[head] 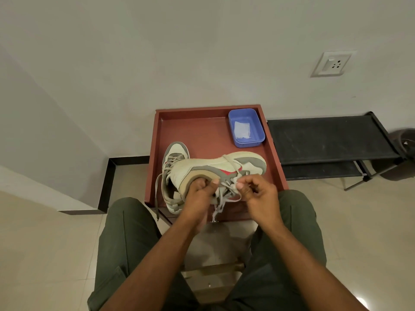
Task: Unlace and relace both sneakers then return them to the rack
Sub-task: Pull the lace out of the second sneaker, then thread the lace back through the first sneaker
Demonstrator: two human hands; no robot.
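Sideways over the table (202,135), one sneaker (215,169) is steadied by the left hand (198,194) gripping its collar so the right hand (258,194) fingers can pinch its lace (226,194), the other sneaker (174,158) resting behind.

Blue tub (246,127) in red tray (202,129)
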